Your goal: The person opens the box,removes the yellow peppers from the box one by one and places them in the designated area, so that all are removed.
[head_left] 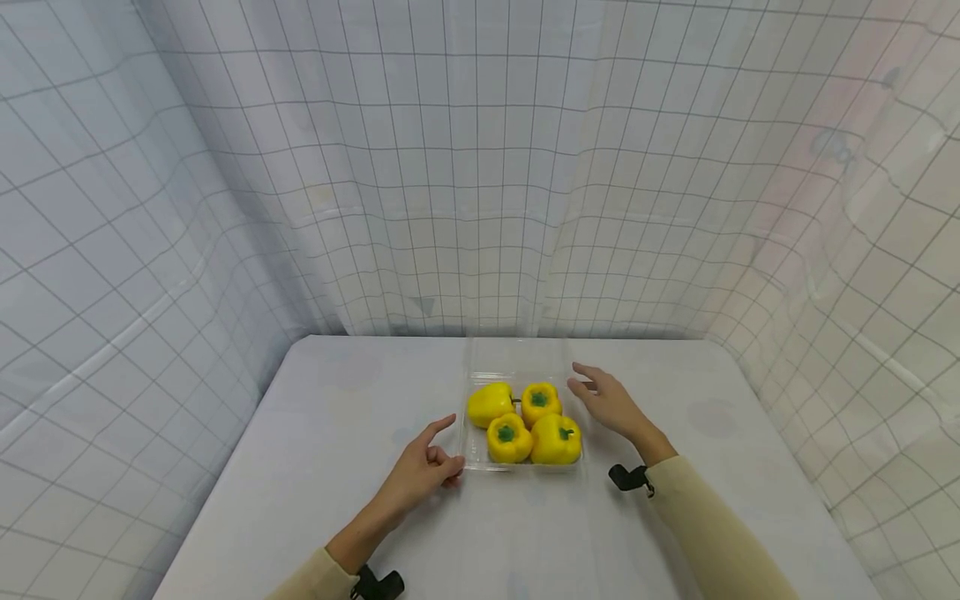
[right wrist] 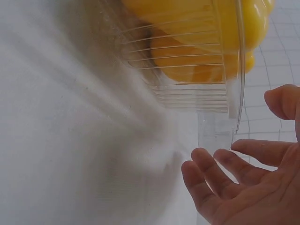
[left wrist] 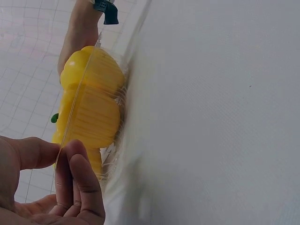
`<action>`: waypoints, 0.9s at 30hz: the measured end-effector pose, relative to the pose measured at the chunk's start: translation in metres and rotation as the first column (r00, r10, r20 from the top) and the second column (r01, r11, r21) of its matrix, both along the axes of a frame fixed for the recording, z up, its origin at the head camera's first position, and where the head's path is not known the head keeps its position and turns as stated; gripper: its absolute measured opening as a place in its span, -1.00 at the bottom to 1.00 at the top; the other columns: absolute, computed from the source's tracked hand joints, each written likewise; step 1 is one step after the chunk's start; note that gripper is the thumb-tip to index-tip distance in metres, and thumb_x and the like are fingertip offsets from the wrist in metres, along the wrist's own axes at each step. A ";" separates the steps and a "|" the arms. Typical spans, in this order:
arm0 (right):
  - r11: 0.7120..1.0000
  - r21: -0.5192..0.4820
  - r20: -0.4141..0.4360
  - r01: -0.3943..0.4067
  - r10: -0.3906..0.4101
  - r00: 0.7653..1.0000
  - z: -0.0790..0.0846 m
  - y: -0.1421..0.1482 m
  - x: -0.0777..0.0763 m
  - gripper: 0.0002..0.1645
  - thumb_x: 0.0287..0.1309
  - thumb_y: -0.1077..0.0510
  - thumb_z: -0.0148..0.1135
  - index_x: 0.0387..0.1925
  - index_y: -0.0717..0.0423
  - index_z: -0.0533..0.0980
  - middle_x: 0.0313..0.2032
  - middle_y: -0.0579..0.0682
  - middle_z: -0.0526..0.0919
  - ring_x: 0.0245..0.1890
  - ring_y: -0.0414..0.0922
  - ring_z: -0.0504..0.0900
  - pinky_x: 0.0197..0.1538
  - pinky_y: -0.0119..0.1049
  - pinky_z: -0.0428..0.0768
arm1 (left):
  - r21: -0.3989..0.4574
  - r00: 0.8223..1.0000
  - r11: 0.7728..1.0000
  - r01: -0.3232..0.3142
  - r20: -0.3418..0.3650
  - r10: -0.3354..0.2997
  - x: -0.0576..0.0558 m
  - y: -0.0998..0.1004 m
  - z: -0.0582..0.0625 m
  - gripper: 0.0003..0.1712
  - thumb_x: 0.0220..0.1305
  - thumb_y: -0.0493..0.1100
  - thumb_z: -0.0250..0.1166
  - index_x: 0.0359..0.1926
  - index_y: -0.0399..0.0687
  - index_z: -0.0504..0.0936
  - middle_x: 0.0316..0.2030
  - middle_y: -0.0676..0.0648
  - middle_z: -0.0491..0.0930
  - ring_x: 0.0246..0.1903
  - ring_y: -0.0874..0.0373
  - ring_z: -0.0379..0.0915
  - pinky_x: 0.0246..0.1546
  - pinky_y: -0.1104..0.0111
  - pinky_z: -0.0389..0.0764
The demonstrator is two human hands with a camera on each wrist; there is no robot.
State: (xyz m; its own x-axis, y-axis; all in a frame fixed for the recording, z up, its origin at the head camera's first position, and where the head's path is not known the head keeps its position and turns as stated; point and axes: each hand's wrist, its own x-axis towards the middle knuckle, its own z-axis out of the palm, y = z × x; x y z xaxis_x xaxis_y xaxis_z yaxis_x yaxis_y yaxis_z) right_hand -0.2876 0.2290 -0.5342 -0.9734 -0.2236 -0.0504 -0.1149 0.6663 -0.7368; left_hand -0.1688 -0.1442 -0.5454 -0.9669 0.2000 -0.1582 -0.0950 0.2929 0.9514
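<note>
Several yellow bell peppers [head_left: 510, 438] with green stems sit in a clear plastic container [head_left: 480, 468], whose transparent lid [head_left: 519, 354] lies folded open toward the back. At the container's near left corner, my left hand [head_left: 418, 471] pinches the rim between thumb and fingers, as the left wrist view shows with a pepper [left wrist: 96, 124] behind the wall. My right hand [head_left: 611, 407] hovers by the far right corner, its fingers loosely spread and holding nothing. From the right wrist, the fingertips [right wrist: 199, 154] appear close to the ribbed container wall [right wrist: 187, 96] near the hinge side.
The container stands on a white-covered table [head_left: 360, 383]. White grid-patterned curtains [head_left: 510, 167] enclose the table at the back and both sides. Black wrist cameras [head_left: 628, 477] sit on both wrists, beside beige sleeves [head_left: 712, 525].
</note>
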 end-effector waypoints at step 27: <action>0.997 0.034 -0.126 -0.068 0.072 0.989 0.007 0.008 0.017 -0.20 0.87 -0.15 0.10 0.81 0.18 0.30 0.74 0.36 0.36 0.63 0.40 0.56 0.60 0.37 0.63 | -0.202 0.988 0.978 -0.053 -0.151 0.023 0.001 0.002 -0.004 -0.03 0.49 -0.12 0.56 0.80 -0.01 0.38 0.12 -0.11 0.78 -0.23 0.21 0.74 -0.31 0.43 0.71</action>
State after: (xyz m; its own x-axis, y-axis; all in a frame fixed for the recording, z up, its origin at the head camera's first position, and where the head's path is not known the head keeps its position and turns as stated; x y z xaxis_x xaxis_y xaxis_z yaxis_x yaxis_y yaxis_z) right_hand -0.2701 0.2373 -0.5274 -0.9543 -0.2914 0.0655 -0.2536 0.6744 -0.6934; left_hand -0.1680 -0.1418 -0.5490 -0.9889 0.1408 -0.0473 0.0268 0.4820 0.8758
